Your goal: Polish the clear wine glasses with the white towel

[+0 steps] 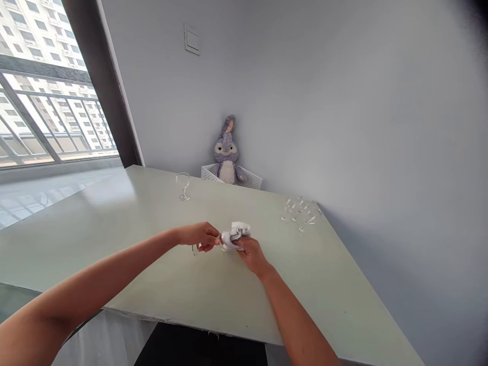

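My left hand (200, 236) is closed around the stem of a wine glass (193, 250), which lies sideways above the table. Its foot shows just left of my fingers, while its bowl points right and is mostly covered. My right hand (253, 255) grips a bunched white cloth (240, 227), pressed against the bowl end of the glass. Fingertips of that hand are partly hidden in the folds. Both hands are close together over the middle of the table.
One stemmed glass (183, 187) stands upright at the back left of the pale table (160, 284). Several more glasses (305, 209) are clustered near the right wall edge. Behind the table, a plush toy (227, 157) sits in a white perforated basket (251, 180).
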Motion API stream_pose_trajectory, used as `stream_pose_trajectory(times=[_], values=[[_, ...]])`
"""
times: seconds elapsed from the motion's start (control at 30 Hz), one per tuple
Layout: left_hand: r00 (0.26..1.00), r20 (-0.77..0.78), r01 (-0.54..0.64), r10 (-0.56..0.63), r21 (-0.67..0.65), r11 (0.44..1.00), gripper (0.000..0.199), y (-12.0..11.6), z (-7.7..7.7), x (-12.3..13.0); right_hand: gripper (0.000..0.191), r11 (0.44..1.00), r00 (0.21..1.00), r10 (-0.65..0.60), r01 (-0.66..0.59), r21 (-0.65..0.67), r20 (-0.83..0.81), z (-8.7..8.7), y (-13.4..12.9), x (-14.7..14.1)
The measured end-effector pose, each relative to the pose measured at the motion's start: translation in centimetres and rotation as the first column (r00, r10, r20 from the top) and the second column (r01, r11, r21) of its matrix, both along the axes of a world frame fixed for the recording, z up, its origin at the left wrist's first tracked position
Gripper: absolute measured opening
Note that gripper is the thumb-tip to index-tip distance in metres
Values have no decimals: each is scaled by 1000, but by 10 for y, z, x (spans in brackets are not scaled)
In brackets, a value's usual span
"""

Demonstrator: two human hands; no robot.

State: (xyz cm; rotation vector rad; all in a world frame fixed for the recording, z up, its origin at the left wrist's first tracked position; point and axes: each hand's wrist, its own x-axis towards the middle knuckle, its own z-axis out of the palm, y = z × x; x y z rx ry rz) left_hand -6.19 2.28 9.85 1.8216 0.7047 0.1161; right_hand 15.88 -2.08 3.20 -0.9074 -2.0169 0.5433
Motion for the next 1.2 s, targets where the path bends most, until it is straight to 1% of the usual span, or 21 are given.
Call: stream_pose_trajectory(times=[0.07,0.13,0.2,0.27,0.3,0.37,0.47,0.53,0.57,0.6,0.67,0.7,0.73,0.8,0.83,0.87,0.9,0.97,1.03,1.13,1.2], values=[[994,95,-32,51,-195,980,46,-1,-15,2,30,989,996,-90,86,119,27,0,8,10],[980,147,-98,134,-230,968,53,2,-29,6,35,963,977,-212,208,172,2,1,15,21],[959,111,-251,259,-79,965,54,7,-39,12,40,905,929,-364,369,210,-64,2,18,30],[914,42,-404,402,151,902,50,15,-45,18,43,847,875,-470,485,218,-120,4,17,34],[887,12,-449,461,248,858,46,18,-47,22,43,839,868,-483,496,226,-110,5,15,32],[850,-19,-482,526,372,793,37,21,-51,28,44,874,904,-428,414,255,1,7,8,24],[838,3,-474,546,501,724,22,15,-55,38,46,936,941,-283,229,266,185,9,0,5],[865,19,-409,501,604,684,16,5,-59,44,40,948,945,-253,201,245,206,10,-2,-6],[892,16,-342,452,679,649,15,0,-60,46,37,953,947,-257,214,215,192,10,-1,-8],[921,1,-253,391,763,595,17,-4,-61,47,34,956,950,-266,239,168,163,10,1,-9],[964,-56,-62,259,903,426,25,-10,-63,48,26,953,952,-304,304,1,40,9,6,-4],[975,-85,10,205,940,340,28,-11,-64,48,21,938,943,-326,313,-150,-67,9,9,1],[981,-102,51,168,959,279,30,-11,-65,48,16,903,915,-356,283,-324,-191,8,12,7],[986,-112,84,126,975,207,35,-10,-66,50,18,787,810,-430,120,-605,-399,5,20,18],[987,-108,84,118,978,191,37,-9,-67,52,21,733,755,-463,32,-679,-464,3,24,23],[988,-98,74,122,979,189,38,-8,-68,54,23,699,708,-490,-28,-715,-507,1,27,27],[988,-82,54,134,979,196,39,-6,-69,57,25,687,671,-512,-56,-725,-537,-1,31,28],[980,-29,-16,199,975,223,40,-3,-70,66,27,687,603,-548,-71,-723,-580,-4,34,26],[952,15,-92,304,966,240,41,1,-70,75,28,705,502,-570,-107,-701,-650,-3,34,19],[894,42,-163,446,958,237,43,3,-66,92,31,753,328,-526,-250,-609,-785,0,25,4],[864,52,-195,500,951,239,45,0,-64,102,35,770,297,-483,-303,-561,-824,2,16,-5]])
